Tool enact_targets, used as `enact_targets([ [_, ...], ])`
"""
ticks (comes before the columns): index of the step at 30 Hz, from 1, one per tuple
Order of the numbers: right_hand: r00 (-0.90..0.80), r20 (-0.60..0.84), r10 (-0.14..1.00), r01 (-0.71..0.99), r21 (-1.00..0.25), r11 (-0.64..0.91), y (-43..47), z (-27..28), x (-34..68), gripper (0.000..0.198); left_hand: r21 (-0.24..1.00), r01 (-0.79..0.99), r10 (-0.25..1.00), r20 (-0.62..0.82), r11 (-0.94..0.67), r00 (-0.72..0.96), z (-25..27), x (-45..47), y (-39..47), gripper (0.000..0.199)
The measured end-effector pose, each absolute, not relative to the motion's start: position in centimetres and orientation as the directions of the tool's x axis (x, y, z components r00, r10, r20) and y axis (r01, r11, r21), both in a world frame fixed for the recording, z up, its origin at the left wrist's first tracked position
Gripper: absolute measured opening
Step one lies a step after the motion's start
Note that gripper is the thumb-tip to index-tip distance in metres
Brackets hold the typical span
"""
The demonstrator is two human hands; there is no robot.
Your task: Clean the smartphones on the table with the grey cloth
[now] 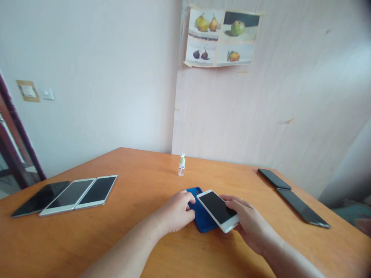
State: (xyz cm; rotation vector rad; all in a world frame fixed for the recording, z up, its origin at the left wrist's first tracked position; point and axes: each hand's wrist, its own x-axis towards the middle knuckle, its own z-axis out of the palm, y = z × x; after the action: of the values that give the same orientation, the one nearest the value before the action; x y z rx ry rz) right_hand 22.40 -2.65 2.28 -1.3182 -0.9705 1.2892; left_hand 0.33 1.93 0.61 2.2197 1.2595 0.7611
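Observation:
My right hand [251, 224] grips a white smartphone [218, 210] by its right edge, thumb across the dark screen. The phone is tilted, screen up, above a blue phone case [203, 220] and covers part of it. The case has a camera cutout at its top. At the case's left edge, my left hand [178, 210] has curled fingers, the index finger and thumb tips on the edge. How firmly they grip it cannot be seen.
A small pump bottle [181, 166] stands beyond the case on the wooden table [139, 166]. To the left lie a dark tablet-like device [40, 199] and two white phones [68, 197]. Two dark phones [303, 206] lie near the right edge. Behind is a wall with fruit pictures [220, 38].

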Motion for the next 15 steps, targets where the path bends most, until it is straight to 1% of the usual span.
enact_targets([
  [2,0.11,-0.201,0.973,-0.11,-0.976,-0.189,-2.6,2.2,22.2,0.038,0.621,0.615,0.869,0.267,-0.486,0.416,0.8,0.4,2.2,0.023],
  [4,0.1,-0.208,0.973,-0.113,-0.974,-0.197,-2.6,2.1,22.1,0.038,0.583,0.642,0.867,0.342,-0.498,0.362,0.8,0.3,2.8,0.027],
  [6,0.087,-0.212,0.973,-0.124,-0.972,-0.201,-2.6,2.1,22.1,0.037,0.547,0.699,0.881,0.375,-0.462,0.289,0.5,0.1,3.5,0.037],
  [9,0.08,-0.217,0.973,-0.137,-0.969,-0.205,-2.7,2.1,22.0,0.035,0.517,0.764,0.916,0.311,-0.386,0.253,-0.2,-0.1,4.4,0.048],
  [11,0.066,-0.219,0.973,-0.128,-0.969,-0.21,-2.7,2.1,21.8,0.033,0.512,0.772,0.923,0.28,-0.376,0.264,-0.5,-0.1,4.6,0.047],
  [15,0.056,-0.223,0.973,-0.08,-0.973,-0.218,-2.6,2.1,21.7,0.028,0.51,0.769,0.92,0.272,-0.387,0.282,-0.8,-0.1,4.6,0.041],
])
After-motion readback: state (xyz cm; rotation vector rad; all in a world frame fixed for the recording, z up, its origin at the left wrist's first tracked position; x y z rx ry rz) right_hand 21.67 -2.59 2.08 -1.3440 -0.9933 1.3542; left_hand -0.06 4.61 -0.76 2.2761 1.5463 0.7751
